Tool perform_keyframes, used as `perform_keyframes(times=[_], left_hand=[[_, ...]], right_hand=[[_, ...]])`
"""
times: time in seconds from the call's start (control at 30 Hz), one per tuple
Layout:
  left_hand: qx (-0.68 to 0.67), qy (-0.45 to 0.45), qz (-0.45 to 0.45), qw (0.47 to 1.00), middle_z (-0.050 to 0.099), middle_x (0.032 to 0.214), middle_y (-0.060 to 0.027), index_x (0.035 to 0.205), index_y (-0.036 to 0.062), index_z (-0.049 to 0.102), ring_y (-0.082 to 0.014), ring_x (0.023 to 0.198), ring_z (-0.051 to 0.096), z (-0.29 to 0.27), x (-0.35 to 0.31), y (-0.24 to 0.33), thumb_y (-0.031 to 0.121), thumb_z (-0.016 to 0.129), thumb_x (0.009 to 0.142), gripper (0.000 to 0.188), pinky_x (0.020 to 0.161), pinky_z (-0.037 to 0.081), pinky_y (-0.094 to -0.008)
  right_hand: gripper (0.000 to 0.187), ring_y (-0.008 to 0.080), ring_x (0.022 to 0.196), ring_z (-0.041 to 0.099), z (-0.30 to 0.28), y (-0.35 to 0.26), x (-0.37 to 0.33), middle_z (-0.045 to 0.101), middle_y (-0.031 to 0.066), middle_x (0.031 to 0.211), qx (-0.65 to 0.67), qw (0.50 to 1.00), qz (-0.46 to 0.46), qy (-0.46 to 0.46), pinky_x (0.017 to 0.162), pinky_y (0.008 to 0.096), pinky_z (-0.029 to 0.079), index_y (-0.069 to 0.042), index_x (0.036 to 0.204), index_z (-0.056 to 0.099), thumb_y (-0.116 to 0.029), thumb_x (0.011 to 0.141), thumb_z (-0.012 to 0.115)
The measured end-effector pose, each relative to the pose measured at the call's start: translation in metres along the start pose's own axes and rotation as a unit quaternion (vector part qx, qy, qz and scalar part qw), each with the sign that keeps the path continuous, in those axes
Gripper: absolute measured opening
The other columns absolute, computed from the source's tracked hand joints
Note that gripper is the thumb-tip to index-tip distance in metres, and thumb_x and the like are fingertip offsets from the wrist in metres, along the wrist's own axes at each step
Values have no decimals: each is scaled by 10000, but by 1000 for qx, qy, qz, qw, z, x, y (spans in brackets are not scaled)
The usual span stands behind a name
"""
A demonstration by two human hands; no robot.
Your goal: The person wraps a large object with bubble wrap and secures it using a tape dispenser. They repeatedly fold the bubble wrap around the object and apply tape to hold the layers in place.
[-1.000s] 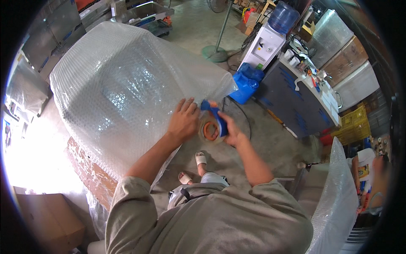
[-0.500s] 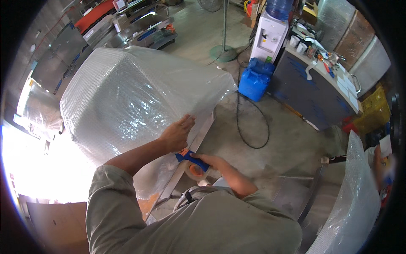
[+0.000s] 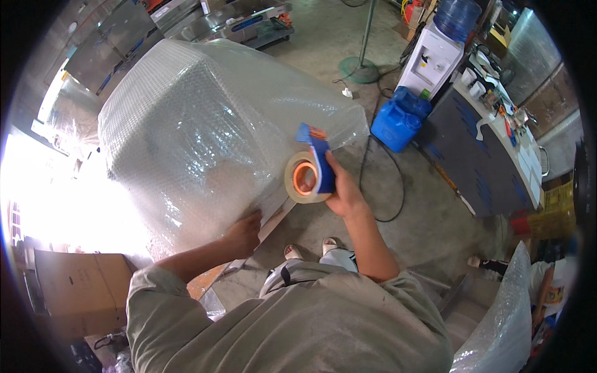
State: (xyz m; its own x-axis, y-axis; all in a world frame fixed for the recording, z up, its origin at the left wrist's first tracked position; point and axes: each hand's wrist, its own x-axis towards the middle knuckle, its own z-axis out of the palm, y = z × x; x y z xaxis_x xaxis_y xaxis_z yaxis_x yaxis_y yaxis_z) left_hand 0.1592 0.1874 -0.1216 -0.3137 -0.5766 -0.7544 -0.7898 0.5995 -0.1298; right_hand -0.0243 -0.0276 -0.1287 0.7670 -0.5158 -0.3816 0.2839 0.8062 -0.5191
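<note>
A blue tape dispenser (image 3: pixel 324 163) with a roll of clear tape (image 3: pixel 292 186) on an orange core is gripped in my right hand (image 3: pixel 345 194), raised above the front corner of a large wrapped object. Bubble wrap (image 3: pixel 186 124) covers that object, draping over its top and sides. My left hand (image 3: pixel 242 233) is lower, at the near edge of the wrap, with its fingers bent closed on the sheet. Its fingertips are partly hidden and dim. Beside this hand runs a pale straight edge (image 3: pixel 280 217) of the object.
A blue jerrycan (image 3: pixel 398 121) stands by a white water dispenser (image 3: pixel 429 59). To their right is a grey counter (image 3: pixel 472 143) with tools and cups. A black cable (image 3: pixel 401 193) loops over the floor. A cardboard box (image 3: pixel 84 289) sits at lower left, more bubble wrap (image 3: pixel 504 317) at lower right.
My right hand has lifted the tape dispenser up and forward from near my waist. My left hand has moved down and back along the wrap, its fingers going from flat to bent. The view has shifted.
</note>
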Motion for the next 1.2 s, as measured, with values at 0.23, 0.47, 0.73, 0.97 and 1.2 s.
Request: perform_keyframes(times=[0.23,0.47,0.73,0.97,1.2], left_hand=[[-348,497,-35,794,714,1090,-165,1085,12,687,-370,1072,664,-62,-51,-50,169,670,755,366,943,509,-491],[-189,429,54,882,540,1454,-243,1501,-9,441,-380,1441,423,-66,10,-88,467,523,987,705,1240,270,-476],[18,331,13,943,535,1453,-264,1187,-135,662,-346,1520,282,-8,14,-74,568,527,927,761,1307,55,-454],[39,206,53,976,721,1218,-185,908,109,831,-374,1482,366,18,-31,-45,441,581,837,422,1294,12,-545],[-141,353,103,919,741,993,-181,879,42,790,-339,1256,602,6,-62,-51,363,633,846,359,1236,281,-515]], right_hand=[[452,241,712,723,1,51,7,716,112,857,-18,999,39,19,710,365,600,-46,1134,630,-480,1021,580],[452,228,694,709,-17,134,-18,710,115,834,77,991,112,-18,621,345,572,-56,1146,646,-482,999,612],[701,269,767,728,-31,153,-6,739,186,851,-778,593,177,-109,680,414,570,33,958,755,-656,885,651],[626,231,784,732,13,23,-65,740,175,847,-449,870,205,-17,708,390,597,34,1066,720,-576,952,636],[447,248,733,703,54,8,0,698,151,877,-93,993,31,71,739,421,620,-28,1159,624,-450,1011,621]])
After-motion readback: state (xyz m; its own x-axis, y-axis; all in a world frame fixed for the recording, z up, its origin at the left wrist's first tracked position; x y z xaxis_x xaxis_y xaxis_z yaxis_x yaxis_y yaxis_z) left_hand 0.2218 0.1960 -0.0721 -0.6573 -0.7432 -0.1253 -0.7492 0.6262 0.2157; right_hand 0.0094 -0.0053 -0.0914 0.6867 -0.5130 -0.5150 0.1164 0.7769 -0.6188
